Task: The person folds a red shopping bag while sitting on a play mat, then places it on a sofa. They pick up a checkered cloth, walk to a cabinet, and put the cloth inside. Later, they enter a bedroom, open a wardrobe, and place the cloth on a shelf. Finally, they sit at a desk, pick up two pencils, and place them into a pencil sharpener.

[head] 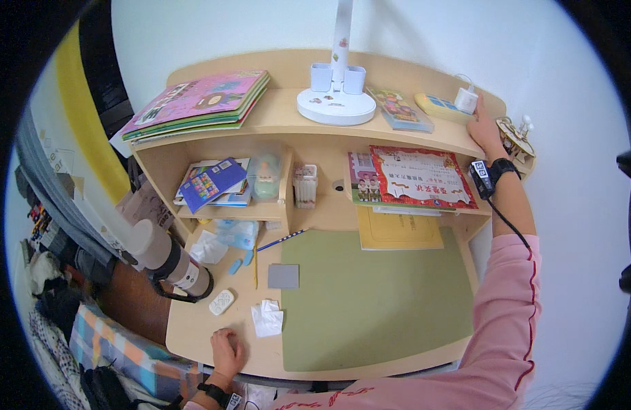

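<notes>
My right hand (484, 130) reaches to the right end of the desk's upper shelf. Its extended index finger lies against or just beside a white plug-in charger (466, 99), which sits on a yellow power strip (438, 108) with blue panels. The thumb is near the strip's front edge; the other fingers are mostly hidden. My left hand (227, 352) rests on the desk's front left part, loosely curled, with nothing visible in it. Nearest to it are a crumpled white tissue (268, 319) and a small white oval device with buttons (222, 302).
A white desk lamp (336, 107), picture books (202, 102) and a wooden model (515, 138) stand on the upper shelf. Below are a red-bordered certificate (423, 174), a green desk mat (377, 302), a grey square (283, 276), pencils (282, 240) and a large tumbler (177, 266).
</notes>
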Demonstrator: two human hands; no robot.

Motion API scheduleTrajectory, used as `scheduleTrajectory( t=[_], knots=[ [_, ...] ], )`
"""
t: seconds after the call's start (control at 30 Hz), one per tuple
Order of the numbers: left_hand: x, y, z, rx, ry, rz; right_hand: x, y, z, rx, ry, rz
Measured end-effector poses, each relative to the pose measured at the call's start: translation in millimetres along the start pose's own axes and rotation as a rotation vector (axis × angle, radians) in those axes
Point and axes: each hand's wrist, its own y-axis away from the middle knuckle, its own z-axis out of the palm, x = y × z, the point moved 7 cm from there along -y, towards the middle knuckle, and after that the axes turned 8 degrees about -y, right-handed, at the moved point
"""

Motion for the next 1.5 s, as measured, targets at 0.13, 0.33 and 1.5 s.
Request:
scheduleTrajectory(
  t=[0.13,0.33,1.5],
  knots=[
    [3,1,-5,0.042,-0.008,0.011,-27,18,-13,0.259,-0.004,-0.059],
    [4,1,-7,0.064,0.01,0.046,-178,93,-15,0.349,-0.104,-0.673],
    [9,-5,0,-0.028,-0.07,0.105,-128,315,63,-0.324,-0.463,-0.41]
  ],
)
